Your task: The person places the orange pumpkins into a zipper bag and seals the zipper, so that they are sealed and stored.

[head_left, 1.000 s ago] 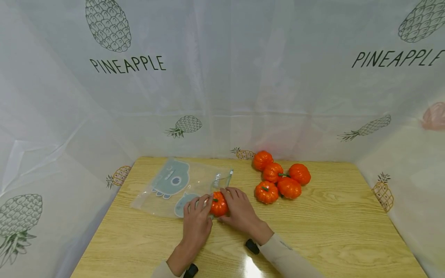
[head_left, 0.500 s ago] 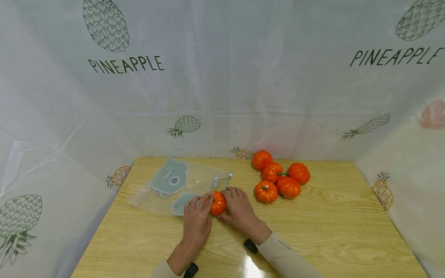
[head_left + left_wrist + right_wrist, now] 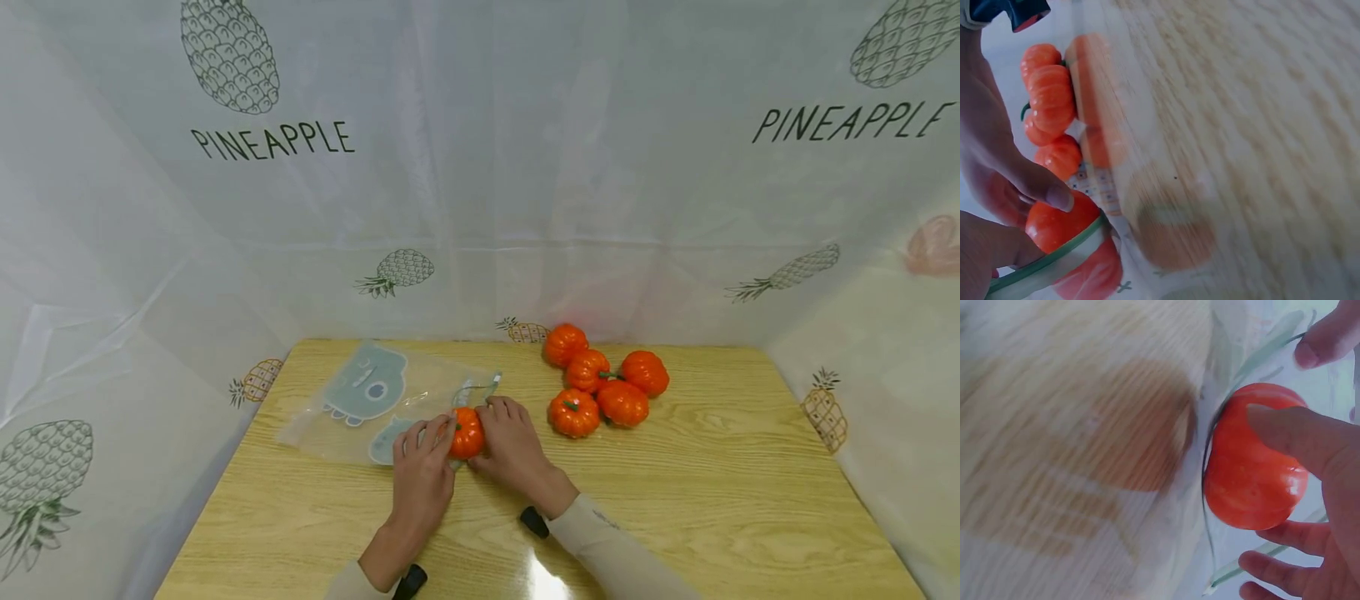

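A clear zip bag (image 3: 330, 442) with blue-green cartoon prints lies flat on the table, its green-edged mouth toward the right. My left hand (image 3: 423, 471) grips that mouth's edge; in the left wrist view its thumb (image 3: 1004, 244) lies right at the green strip (image 3: 1054, 253). A small orange toy pumpkin (image 3: 467, 433) sits in the mouth of the bag, between both hands. My right hand (image 3: 517, 446) holds it, thumb (image 3: 1297, 428) over one side and fingers (image 3: 1294, 537) at the other. In the right wrist view, the bag's edge curves along the pumpkin (image 3: 1250, 481).
Several more toy pumpkins (image 3: 588, 371) stand in a cluster at the back right of the wooden table (image 3: 712, 483). A pale curtain (image 3: 465, 167) printed with pineapples closes off the back and both sides.
The pumpkin has shifted slightly left and away from me, toward the bag, with the right hand following it. The left hand has barely moved.
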`<state>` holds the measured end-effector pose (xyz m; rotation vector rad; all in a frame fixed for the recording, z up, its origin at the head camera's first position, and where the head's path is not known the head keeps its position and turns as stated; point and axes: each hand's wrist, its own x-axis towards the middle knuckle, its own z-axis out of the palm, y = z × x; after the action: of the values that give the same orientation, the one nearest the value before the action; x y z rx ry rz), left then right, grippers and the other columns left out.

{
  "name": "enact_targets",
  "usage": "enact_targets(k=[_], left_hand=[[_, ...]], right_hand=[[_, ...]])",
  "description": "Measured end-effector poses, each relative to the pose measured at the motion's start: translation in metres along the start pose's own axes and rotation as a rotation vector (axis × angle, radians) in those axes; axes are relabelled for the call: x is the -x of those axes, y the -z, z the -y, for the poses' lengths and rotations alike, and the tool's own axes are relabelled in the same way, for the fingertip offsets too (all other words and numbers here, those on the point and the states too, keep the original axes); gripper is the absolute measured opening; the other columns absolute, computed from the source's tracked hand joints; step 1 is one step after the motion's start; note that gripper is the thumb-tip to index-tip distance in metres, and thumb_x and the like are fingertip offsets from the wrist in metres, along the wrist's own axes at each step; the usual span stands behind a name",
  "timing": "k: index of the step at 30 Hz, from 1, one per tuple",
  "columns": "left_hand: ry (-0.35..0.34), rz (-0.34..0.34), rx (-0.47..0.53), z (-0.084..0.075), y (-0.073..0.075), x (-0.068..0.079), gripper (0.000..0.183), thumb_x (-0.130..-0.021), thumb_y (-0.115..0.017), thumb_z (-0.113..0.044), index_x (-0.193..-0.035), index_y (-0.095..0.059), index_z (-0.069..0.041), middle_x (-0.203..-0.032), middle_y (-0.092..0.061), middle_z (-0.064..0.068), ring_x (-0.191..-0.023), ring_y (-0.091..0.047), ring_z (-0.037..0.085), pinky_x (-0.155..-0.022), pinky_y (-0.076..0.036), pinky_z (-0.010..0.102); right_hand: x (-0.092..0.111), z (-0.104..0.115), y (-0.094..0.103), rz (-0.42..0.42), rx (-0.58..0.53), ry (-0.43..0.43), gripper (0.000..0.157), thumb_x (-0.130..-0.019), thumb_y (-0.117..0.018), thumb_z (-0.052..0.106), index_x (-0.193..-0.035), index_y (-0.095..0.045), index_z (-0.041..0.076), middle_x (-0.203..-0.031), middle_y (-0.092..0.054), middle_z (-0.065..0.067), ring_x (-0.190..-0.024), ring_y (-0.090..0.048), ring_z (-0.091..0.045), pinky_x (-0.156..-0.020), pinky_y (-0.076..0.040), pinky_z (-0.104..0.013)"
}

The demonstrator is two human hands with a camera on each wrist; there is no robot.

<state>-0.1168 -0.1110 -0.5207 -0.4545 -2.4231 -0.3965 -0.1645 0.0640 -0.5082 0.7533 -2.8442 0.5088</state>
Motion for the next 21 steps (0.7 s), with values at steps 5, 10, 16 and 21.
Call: enact_targets(k=[5,10,16,21], left_hand=[[-0.005,0.01,-0.001,-0.001,0.001,-0.002,0.073,-0.064,-0.083,0.014,-0.133,-0.073,-0.007,-0.134,-0.064,0.005,-0.116,-0.056,0.033,-0.094,-0.043,0.052],[-0.002,0.028,-0.011,-0.001,0.002,-0.001,0.077,-0.062,-0.084,0.015,-0.135,-0.072,-0.008,-0.136,-0.063,0.006,-0.117,-0.057,0.034,-0.094,-0.044,0.054],[-0.003,0.04,-0.012,0.0,0.002,0.0,0.077,-0.063,-0.081,0.015,-0.137,-0.071,-0.007,-0.137,-0.062,0.006,-0.118,-0.057,0.035,-0.094,-0.045,0.054],[-0.036,0.037,-0.024,0.001,0.001,0.0,0.081,-0.063,-0.08,0.015,-0.14,-0.069,-0.007,-0.135,-0.063,0.005,-0.119,-0.056,0.034,-0.093,-0.045,0.053]], right_hand=[[-0.005,0.006,-0.001,0.009,0.029,0.011,0.071,-0.082,-0.09,0.035,-0.138,-0.063,0.0,-0.143,-0.056,-0.024,-0.137,-0.049,-0.045,-0.115,-0.04,-0.058],[-0.004,0.007,-0.004,-0.006,0.058,0.018,0.073,-0.086,-0.088,0.04,-0.142,-0.062,0.002,-0.143,-0.055,-0.023,-0.137,-0.05,-0.045,-0.115,-0.042,-0.057],[0.004,0.005,-0.008,-0.046,0.004,-0.03,0.07,-0.085,-0.089,0.042,-0.137,-0.063,0.003,-0.136,-0.058,-0.022,-0.132,-0.053,-0.044,-0.113,-0.043,-0.058],[0.003,0.009,-0.014,-0.076,0.003,-0.05,0.061,-0.088,-0.086,0.043,-0.133,-0.067,0.004,-0.133,-0.061,-0.021,-0.128,-0.055,-0.042,-0.11,-0.045,-0.057]])
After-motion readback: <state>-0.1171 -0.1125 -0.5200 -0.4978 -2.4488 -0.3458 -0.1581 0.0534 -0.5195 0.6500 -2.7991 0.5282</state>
